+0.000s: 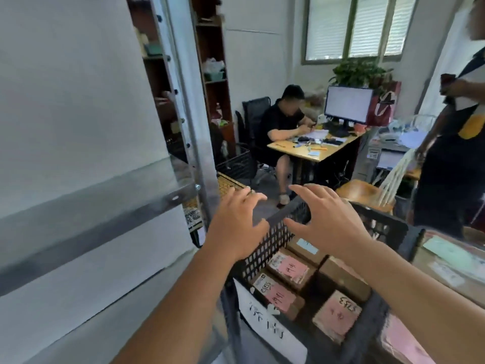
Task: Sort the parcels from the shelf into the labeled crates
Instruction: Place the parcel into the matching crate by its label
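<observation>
black crate (265, 248) rim under spread hands

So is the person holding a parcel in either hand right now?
No, the left hand and right hand hover with spread fingers above the black crate, holding nothing; the parcels lie inside it.

A small office that doubles as a parcel room. A person sits at a wooden desk (312, 148) with a monitor (348, 104) and papers, beneath a blinded window (367, 24). Metal shelving (194, 132) and a black crate (265, 248) of labelled cardboard parcels (291, 269) fill the foreground.
</observation>
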Demonstrator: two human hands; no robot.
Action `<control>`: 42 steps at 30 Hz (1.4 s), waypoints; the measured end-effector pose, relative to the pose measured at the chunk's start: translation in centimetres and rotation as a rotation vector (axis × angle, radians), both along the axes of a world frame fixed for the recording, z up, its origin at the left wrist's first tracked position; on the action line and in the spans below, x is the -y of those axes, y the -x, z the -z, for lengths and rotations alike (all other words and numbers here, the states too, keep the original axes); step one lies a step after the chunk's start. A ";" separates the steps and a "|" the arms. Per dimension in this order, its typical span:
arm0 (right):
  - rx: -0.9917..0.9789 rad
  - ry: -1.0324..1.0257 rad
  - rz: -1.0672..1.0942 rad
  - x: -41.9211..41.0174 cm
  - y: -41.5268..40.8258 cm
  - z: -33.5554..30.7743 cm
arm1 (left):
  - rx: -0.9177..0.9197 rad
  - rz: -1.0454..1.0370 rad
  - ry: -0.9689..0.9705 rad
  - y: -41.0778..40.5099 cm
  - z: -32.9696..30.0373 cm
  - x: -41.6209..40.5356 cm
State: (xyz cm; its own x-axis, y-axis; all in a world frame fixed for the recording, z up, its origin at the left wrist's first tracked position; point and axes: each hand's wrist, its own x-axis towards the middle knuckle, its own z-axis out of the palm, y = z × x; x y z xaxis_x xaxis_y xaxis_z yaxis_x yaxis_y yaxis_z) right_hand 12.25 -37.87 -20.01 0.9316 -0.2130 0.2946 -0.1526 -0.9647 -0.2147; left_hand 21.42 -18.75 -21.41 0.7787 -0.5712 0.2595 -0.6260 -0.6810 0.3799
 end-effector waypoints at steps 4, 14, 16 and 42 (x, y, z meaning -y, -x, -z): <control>0.007 -0.008 -0.186 -5.0 1.9 -2.0 | 0.015 -0.165 0.051 6.3 -1.2 -5.8; 0.063 -0.086 -0.733 -29.1 5.9 -8.1 | 0.121 -0.711 0.130 20.8 -8.3 -30.2; 0.076 -0.106 -0.832 -34.9 7.4 -9.1 | 0.146 -0.809 0.142 24.2 -9.8 -35.6; -0.094 -0.717 -0.910 -85.8 11.2 -13.8 | 0.189 -1.307 0.400 29.5 -15.0 -79.3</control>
State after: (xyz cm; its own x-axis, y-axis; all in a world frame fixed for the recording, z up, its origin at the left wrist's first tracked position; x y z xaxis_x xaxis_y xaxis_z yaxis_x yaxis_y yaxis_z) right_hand 1.02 47.96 -6.17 0.8377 0.4570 0.2990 0.4902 -0.3880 -0.7805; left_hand -8.05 60.52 -6.36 0.6207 0.6790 0.3921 0.3144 -0.6736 0.6688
